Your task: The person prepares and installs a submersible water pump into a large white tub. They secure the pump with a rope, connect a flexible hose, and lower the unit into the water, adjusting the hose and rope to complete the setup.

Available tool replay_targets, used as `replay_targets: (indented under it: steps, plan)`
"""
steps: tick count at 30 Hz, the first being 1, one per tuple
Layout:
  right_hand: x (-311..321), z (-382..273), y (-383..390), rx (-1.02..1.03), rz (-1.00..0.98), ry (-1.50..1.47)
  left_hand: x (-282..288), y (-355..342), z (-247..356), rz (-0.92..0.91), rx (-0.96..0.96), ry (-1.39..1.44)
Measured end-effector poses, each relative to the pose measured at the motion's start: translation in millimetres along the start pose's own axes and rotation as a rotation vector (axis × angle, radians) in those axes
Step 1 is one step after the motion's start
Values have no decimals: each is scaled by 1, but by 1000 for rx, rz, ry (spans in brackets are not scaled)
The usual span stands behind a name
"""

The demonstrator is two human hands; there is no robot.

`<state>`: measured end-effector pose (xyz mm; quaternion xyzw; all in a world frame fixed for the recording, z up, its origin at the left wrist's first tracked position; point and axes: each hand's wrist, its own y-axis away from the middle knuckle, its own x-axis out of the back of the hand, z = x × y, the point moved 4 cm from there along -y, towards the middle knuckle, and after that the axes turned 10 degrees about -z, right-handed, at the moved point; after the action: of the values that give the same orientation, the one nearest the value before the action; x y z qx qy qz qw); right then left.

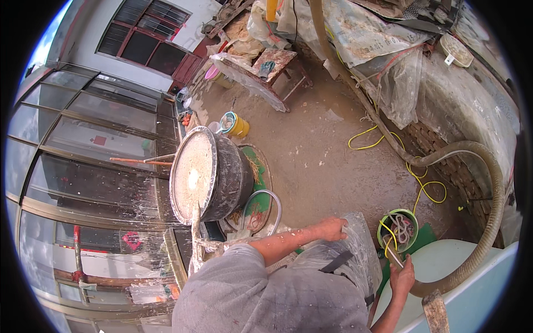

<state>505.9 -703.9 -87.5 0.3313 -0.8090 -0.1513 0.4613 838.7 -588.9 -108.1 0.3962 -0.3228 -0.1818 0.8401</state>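
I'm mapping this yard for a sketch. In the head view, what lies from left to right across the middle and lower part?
Glass door panels → big grey tub of pale mix → left hand on clear plastic sheet → green bucket with right hand below it → thick hose.

A clear plastic bag [355,250] lies crumpled at the lower middle, under the left hand [333,227] that presses on its top. On the glass wall at the left sit two red paper signs: a small oblong one [99,141] higher up and a diamond-shaped one [132,240] lower down. Clear plastic sheeting [400,83] hangs over the clutter at the upper right
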Motion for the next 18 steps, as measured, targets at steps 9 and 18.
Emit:
replay_targets:
  steps: [9,18]
  plan:
    - [-40,30,-98,-202,45,-106,81,-98,11,-90,-164,-130]
    - [-127,91,-187,-515,-204,-42,123,-163,-82,-172,211,177]
